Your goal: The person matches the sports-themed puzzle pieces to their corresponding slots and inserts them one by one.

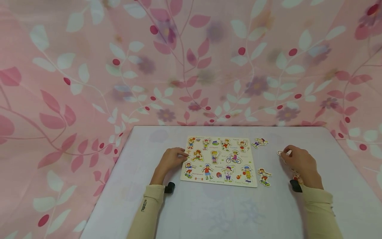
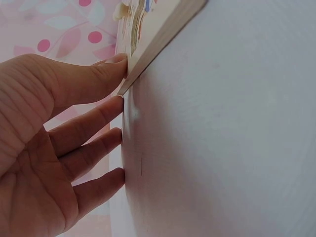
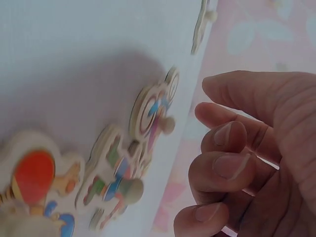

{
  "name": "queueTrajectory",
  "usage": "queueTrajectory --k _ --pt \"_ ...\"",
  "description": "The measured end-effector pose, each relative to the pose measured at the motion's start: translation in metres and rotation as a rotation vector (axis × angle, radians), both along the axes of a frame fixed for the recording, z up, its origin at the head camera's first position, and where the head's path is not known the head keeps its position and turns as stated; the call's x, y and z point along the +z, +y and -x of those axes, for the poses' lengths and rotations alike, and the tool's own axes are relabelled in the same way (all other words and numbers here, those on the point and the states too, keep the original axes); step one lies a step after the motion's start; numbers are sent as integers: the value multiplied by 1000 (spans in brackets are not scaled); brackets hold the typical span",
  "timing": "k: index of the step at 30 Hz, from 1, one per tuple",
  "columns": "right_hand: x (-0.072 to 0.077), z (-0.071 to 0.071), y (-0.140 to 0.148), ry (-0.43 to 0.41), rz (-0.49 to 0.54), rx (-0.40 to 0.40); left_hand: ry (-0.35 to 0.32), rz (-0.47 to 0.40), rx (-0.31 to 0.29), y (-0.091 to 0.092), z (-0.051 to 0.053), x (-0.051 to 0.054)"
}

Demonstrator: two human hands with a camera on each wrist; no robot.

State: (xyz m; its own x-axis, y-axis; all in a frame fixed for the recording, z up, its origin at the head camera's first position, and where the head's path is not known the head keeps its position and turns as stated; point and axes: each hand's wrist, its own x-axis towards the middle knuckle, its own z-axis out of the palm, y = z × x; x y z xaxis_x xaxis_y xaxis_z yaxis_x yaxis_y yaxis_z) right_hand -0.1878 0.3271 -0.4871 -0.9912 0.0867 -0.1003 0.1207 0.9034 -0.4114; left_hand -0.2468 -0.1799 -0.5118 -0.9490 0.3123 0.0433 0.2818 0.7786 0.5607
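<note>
A wooden peg puzzle board (image 1: 206, 177) with printed sports figures lies on the table. My left hand (image 1: 171, 160) is at its left edge. In the left wrist view the thumb (image 2: 101, 76) rests against the board's edge, and the other fingertips touch the table. My right hand (image 1: 302, 162) hovers right of the board with loosely bent fingers, holding nothing. Close to those fingers lies a cyclist puzzle piece (image 3: 148, 108) with a peg. Beside it are a skater-like piece (image 3: 111, 173) and a piece with a red ball (image 3: 34, 173). The right hand partly hides these in the head view.
Between the board and the right hand lie a skateboarder piece (image 1: 264, 177) and, farther back, a piece with a purple-capped figure (image 1: 259, 142). The white-covered table (image 1: 209, 212) ends at a pink floral curtain (image 1: 185, 66) at the back and sides.
</note>
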Motion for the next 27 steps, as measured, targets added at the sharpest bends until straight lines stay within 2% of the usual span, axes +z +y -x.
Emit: queueTrajectory --k 10,17,27 --pt "-5 4 12 -79 -38 -60 24 4 -6 0 2 -2" --pt "-12 7 13 -78 -78 -91 24 11 -11 0 3 -1" --pt "-8 3 8 -67 -69 -89 14 6 -7 -1 2 -4"
